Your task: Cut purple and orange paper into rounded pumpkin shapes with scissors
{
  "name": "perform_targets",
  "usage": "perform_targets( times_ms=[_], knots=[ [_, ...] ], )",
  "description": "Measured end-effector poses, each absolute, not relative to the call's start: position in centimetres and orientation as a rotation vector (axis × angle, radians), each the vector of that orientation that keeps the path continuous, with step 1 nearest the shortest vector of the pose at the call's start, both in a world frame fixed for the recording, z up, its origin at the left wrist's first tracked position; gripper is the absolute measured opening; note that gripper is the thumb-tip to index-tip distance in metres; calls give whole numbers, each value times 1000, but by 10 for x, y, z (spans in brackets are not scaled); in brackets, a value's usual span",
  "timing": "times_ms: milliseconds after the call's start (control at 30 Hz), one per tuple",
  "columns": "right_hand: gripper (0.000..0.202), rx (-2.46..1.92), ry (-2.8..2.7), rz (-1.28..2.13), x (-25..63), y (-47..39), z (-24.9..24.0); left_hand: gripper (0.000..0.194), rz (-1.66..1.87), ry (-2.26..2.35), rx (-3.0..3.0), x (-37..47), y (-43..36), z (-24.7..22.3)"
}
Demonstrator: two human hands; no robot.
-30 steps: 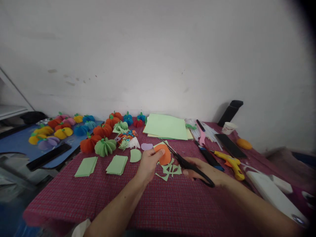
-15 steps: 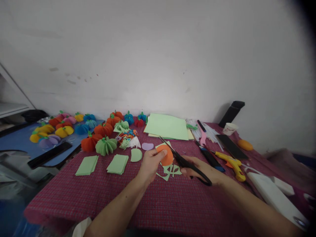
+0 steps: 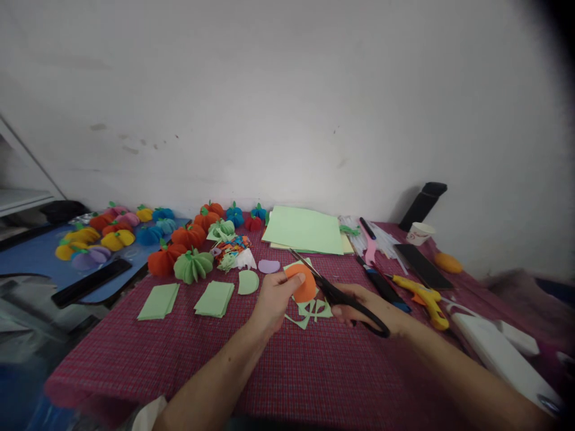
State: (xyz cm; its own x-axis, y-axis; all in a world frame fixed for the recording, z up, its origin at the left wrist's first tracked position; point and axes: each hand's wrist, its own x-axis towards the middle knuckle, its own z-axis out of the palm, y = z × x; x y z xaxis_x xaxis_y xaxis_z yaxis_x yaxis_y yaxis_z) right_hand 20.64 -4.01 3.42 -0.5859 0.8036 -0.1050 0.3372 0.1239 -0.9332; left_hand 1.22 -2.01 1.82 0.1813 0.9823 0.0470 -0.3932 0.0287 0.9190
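Observation:
Between thumb and fingers, my left hand pinches an orange rounded paper piece, with light green paper showing behind its upper edge. My right hand is wrapped round the handles of black scissors. The scissor blades point up and left, slightly parted, beside the upper right edge of the orange piece. Light green paper scraps lie on the cloth just below the blades. A light green rounded piece and a purple one rest left of my left hand.
Two stacks of green paper lie at the left, with paper pumpkins behind. Large green sheets are near the wall. On the right are a yellow glue gun, a dark phone, a paper cup and a white box.
My right hand and the scissors have shifted very slightly right. Both hands keep their hold.

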Motion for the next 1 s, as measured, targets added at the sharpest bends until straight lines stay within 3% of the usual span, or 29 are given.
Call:
perform_targets(
  times_ms=[1000],
  knots=[
    [30, -1150, -2312, 1411, 231, -34, 70, 21, 1057, 735, 1069, 10, -25, 25]
  ],
)
